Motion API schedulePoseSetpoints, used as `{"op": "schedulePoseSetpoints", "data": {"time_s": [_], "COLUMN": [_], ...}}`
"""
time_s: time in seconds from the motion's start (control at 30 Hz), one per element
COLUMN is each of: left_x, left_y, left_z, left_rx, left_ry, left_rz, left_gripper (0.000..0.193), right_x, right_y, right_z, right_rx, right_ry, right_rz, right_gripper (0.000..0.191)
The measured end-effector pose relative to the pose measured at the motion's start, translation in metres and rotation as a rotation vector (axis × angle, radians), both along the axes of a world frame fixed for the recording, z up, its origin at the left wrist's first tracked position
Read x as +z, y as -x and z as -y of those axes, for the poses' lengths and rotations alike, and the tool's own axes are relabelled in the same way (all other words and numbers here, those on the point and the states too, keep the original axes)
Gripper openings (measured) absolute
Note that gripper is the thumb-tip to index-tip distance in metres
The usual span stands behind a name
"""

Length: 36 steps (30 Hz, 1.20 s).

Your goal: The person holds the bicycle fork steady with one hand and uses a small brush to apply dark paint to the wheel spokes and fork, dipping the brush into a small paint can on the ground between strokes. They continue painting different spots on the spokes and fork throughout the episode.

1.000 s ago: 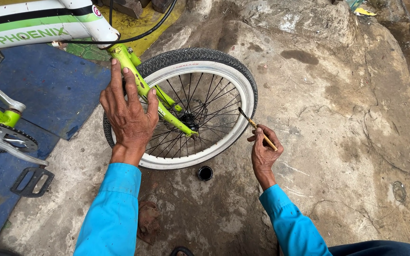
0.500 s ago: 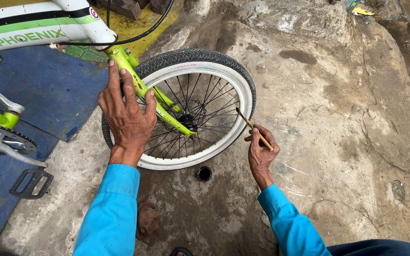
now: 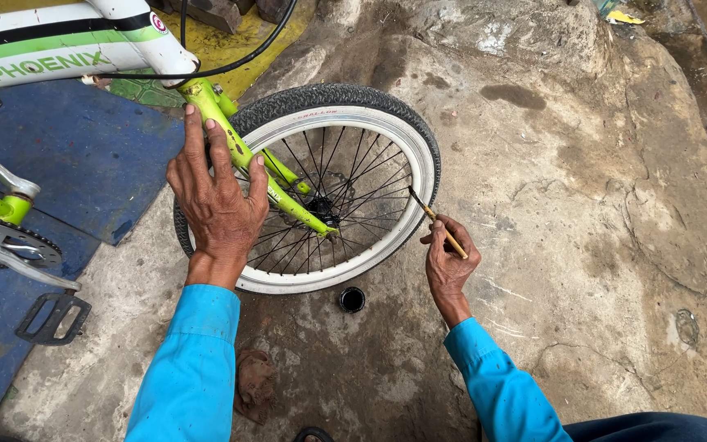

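A small bicycle wheel (image 3: 386, 131) with a black tyre, white sidewall and dark spokes stands on the ground, held in a lime-green fork (image 3: 231, 135). My left hand (image 3: 218, 205) lies flat over the tyre and fork at the wheel's left side, fingers spread. My right hand (image 3: 448, 258) pinches a thin wooden-handled brush (image 3: 435, 219) whose dark tip touches the white sidewall at the wheel's right edge. Both arms wear bright blue sleeves.
A small round black pot (image 3: 352, 299) sits on the ground just below the wheel. A brown rag (image 3: 254, 381) lies near my left sleeve. The white-and-green frame (image 3: 59, 45), chainring (image 3: 2, 241) and pedal (image 3: 52, 317) are at left over a blue mat (image 3: 83, 155). Rough concrete ground (image 3: 583, 205) spreads right.
Little has moved. My right hand and the brush have shifted slightly down along the wheel's right edge; my left hand stays on the tyre.
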<state>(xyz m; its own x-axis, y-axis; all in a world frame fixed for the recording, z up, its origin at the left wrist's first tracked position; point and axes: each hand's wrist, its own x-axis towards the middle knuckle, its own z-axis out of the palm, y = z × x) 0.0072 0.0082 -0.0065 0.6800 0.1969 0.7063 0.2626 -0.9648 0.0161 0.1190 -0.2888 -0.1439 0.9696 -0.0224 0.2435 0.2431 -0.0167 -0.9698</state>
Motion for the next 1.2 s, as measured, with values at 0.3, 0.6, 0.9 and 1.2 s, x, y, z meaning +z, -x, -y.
{"op": "schedulePoseSetpoints", "data": {"time_s": [0.3,0.6,0.9,1.2], "left_x": [-0.001,-0.002,-0.001,-0.001], "left_y": [0.0,0.0,0.0,0.0], "left_z": [-0.001,-0.001,-0.001,-0.001], "left_rx": [-0.001,0.001,-0.001,0.004], "left_ry": [-0.001,0.001,-0.005,-0.001], "left_rz": [0.0,-0.002,0.0,-0.004], "left_gripper": [0.076,0.076,0.076,0.076], "right_x": [0.007,0.017,0.024,0.026], "right_y": [0.003,0.003,0.007,0.016], "right_z": [-0.002,-0.006,-0.009,-0.009], "right_rx": [-0.015,-0.013,-0.013,0.018], "right_ry": [0.032,0.016,0.138,0.149], "right_rz": [-0.01,0.026,0.111,0.201], "right_gripper": [0.024,0.028,0.025,0.021]}}
